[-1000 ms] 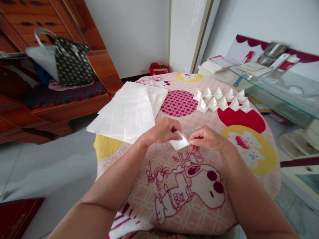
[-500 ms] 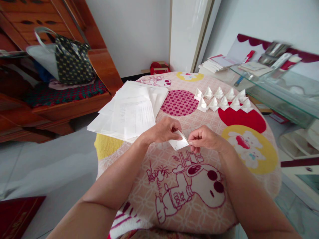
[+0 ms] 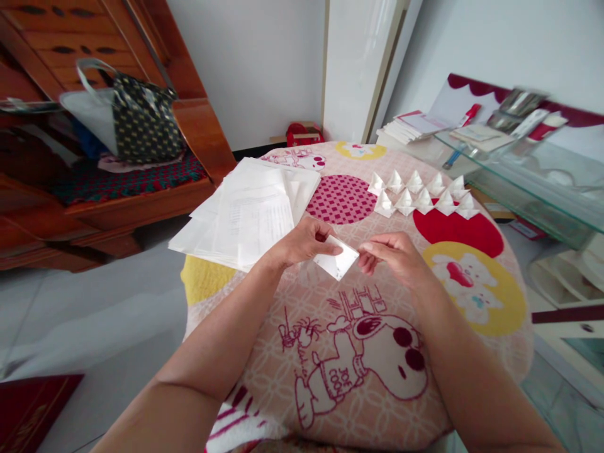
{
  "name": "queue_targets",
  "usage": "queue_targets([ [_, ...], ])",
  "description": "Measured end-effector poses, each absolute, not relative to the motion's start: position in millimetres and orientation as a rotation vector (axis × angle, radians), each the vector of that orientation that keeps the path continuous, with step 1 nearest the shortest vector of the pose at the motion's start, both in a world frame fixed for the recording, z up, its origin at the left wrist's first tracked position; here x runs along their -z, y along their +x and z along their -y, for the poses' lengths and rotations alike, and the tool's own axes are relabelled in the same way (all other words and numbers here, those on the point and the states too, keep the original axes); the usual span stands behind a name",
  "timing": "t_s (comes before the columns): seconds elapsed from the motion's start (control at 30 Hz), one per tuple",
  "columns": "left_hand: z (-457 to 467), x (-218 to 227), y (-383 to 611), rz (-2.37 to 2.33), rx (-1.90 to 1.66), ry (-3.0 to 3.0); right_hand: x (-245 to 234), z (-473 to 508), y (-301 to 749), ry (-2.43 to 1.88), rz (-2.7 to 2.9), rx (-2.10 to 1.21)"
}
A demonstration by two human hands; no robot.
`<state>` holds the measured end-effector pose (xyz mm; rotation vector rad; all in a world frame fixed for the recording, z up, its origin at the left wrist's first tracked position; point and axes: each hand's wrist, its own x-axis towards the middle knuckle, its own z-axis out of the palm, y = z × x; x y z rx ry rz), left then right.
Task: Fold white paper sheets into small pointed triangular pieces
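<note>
A small square of folded white paper (image 3: pixel 340 259) is held above the tablecloth, its flat face turned up and one corner pointing toward me. My left hand (image 3: pixel 306 242) pinches it at the left, thumb on top. At the paper's right corner is my right hand (image 3: pixel 387 255), thumb and fingers drawn together at the edge; the exact contact is partly hidden. Beyond, two rows of folded paper pieces (image 3: pixel 423 200) with pointed tops stand at the right. Left of my hands lies a loose stack of printed white sheets (image 3: pixel 255 211).
The round table wears a pink patterned tablecloth (image 3: pixel 358 402) with cartoon figures. A glass shelf (image 3: pixel 533 170) holding several items stands to the right, near a pile of papers (image 3: pixel 410 126). Leftward, a wooden bench (image 3: pixel 198 135) carries a dark patterned bag (image 3: pixel 146 119).
The folded paper has turned flatter, showing more of its face. My right hand has shifted slightly up, its thumb straighter. The view has tilted a little.
</note>
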<state>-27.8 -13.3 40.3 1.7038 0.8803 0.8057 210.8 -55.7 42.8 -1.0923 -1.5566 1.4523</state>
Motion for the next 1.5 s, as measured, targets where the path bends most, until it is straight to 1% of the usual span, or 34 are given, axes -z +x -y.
queue_targets([
  [0.1, 15, -39, -24, -0.799, -0.781, 1.526, -44, 56, 209, -1.067, 1.539, -1.337],
  [0.2, 17, -38, -20, -0.799, -0.859, 1.459, -43, 58, 206, -1.080, 1.575, -1.216],
  [0.37, 20, -38, -16, -0.791, -0.965, 1.477, -39, 59, 204, -1.093, 1.602, -1.048],
  [0.6, 19, -36, -17, -0.790, -1.003, 1.593, -40, 60, 204, -1.118, 1.666, -0.927],
  [0.97, 18, -37, -18, -0.802, -1.007, 1.672, -41, 61, 203, -1.123, 1.682, -0.887],
  [1.23, 19, -38, -18, -0.781, -1.003, 1.659, -42, 62, 202, -1.108, 1.627, -0.948],
  [1.5, 25, -44, -12, -0.678, -1.010, 1.508, -43, 65, 195, -1.067, 1.490, -0.948],
])
